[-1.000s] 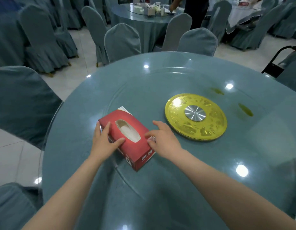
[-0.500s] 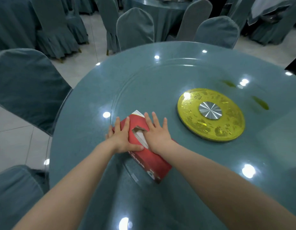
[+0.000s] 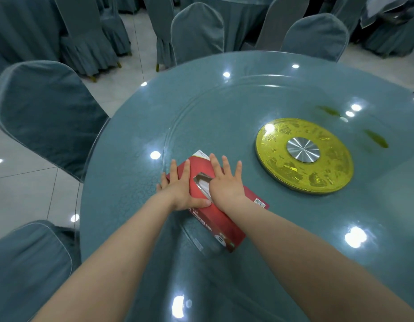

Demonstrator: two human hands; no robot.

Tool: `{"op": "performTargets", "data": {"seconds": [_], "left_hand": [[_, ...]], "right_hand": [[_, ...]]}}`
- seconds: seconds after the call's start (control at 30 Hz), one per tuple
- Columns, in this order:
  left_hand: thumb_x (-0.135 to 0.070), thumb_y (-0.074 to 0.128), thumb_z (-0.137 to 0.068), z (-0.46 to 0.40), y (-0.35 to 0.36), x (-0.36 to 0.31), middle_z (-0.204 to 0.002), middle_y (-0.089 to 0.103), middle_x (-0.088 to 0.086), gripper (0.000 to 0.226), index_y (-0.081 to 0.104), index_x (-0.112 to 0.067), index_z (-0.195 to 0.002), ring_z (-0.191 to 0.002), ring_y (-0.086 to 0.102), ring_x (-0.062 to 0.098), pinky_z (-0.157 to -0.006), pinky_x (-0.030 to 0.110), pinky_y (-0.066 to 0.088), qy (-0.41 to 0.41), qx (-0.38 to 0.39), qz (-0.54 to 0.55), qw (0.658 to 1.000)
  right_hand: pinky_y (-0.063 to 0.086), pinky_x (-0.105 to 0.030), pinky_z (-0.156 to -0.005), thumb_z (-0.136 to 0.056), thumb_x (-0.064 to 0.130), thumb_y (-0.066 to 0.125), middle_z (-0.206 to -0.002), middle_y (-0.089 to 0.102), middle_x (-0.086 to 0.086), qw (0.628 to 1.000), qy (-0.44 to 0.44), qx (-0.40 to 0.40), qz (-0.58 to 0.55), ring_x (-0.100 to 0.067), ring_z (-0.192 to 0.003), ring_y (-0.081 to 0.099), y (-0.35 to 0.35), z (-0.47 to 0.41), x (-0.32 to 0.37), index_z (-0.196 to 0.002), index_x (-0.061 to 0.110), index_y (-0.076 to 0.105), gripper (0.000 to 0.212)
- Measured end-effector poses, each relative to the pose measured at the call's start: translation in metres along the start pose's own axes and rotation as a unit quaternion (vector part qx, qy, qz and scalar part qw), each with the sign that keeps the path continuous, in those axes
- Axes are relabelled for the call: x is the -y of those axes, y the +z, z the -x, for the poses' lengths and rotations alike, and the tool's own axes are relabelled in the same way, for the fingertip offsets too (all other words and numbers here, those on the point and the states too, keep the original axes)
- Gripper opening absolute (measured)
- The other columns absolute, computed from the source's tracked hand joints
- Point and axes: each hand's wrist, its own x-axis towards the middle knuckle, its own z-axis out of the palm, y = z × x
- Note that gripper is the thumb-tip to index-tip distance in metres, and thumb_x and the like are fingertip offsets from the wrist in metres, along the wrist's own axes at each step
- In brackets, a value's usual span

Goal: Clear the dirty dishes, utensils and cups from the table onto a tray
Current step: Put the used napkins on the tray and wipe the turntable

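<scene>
**Both palms flat on the tissue box**

Fingers point(image 3: 224, 165) of both hands spread and laid flat, not curled around anything. Left hand point(image 3: 181, 190) pressed on the near-left part of the lid, thumb stretched along the top toward the slot. Right hand point(image 3: 226, 185) just beside it, covering the right half of the oval opening, fingertips reaching the far end.

Under them, a red rectangular cardboard tissue box point(image 3: 215, 223), lying flat on the round teal glass-topped table point(image 3: 247, 94), across the rim of the clear glass turntable. Long axis diagonal: far end toward the upper left, near end toward the lower right.

To the right, well apart, a round gold disc with a steel hub point(image 3: 304, 155).

Half a second ago: same flat press, hands a little closer together. A second ago: hands gripping the box by its two long sides.
</scene>
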Motion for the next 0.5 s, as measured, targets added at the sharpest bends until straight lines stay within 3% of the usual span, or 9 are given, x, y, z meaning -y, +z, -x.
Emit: {"op": "performTargets", "data": {"seconds": [0.2,0.33,0.5], "left_hand": [[-0.076,0.070,-0.053,0.001,-0.002,-0.002,-0.149,-0.041,-0.005,0.138,-0.032,-0.043,-0.139,-0.143,-0.019,0.037,-0.115,0.054,0.002,-0.003,0.002,-0.002,1.000],[-0.075,0.071,-0.054,0.004,0.000,-0.003,-0.148,-0.042,-0.006,0.137,-0.033,-0.043,-0.138,-0.143,-0.021,0.037,-0.115,0.053,0.001,-0.005,0.005,0.002,1.000],[-0.075,0.071,-0.054,0.008,0.003,-0.005,-0.147,-0.044,-0.006,0.137,-0.032,-0.044,-0.138,-0.142,-0.022,0.037,-0.116,0.054,0.000,-0.006,0.006,0.012,1.000]], "right_hand": [[0.000,-0.061,-0.113,-0.087,0.028,0.062,-0.160,-0.007,-0.006,0.998,-0.007,-0.042,-0.040,-0.033,-0.146,-0.005,0.000,0.005,-0.004,-0.090,0.018,0.066,0.011],[-0.001,-0.058,-0.115,-0.088,0.031,0.060,-0.160,0.002,-0.007,0.994,-0.019,-0.066,-0.089,-0.032,-0.146,-0.009,0.000,0.009,-0.009,-0.077,0.022,0.065,0.015],[-0.005,-0.055,-0.115,-0.090,0.032,0.057,-0.161,0.003,-0.003,0.988,-0.033,-0.085,-0.124,-0.027,-0.146,-0.014,0.001,0.017,-0.013,-0.079,0.023,0.068,0.018]]}}
